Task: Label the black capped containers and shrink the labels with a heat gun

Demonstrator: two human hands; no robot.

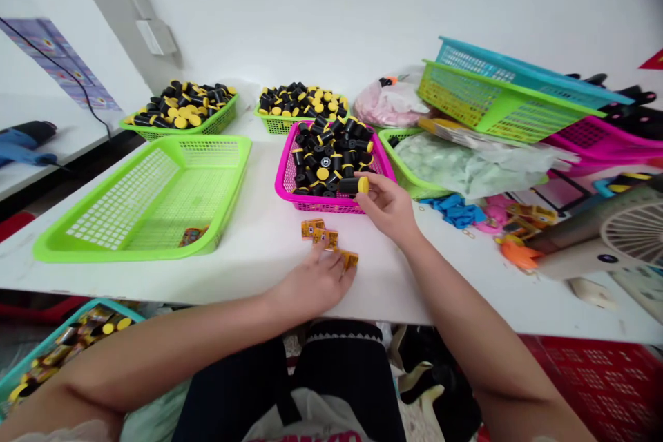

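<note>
In my right hand [386, 207] is a black cylinder with a yellow cap [353, 185], pinched at the capped end between thumb and fingers. It lies level over the front rim of a pink basket [336, 204] heaped with similar black and yellow cylinders [322, 159]. My left hand [318, 286] rests low on the white table, fingers apart, their tips touching small orange printed sleeves. One orange sleeve [311, 227] lies farthest away, another orange sleeve [326, 238] sits by the fingertips, and a third orange sleeve [350, 258] is partly under the fingers.
A green basket [228, 207] at left has an orange piece [193, 235] inside. Behind stand two green baskets of cylinders [181, 107]. To the right are stacked baskets [497, 97], a bagged basket [419, 183], blue pieces [456, 210] and a fan [621, 235].
</note>
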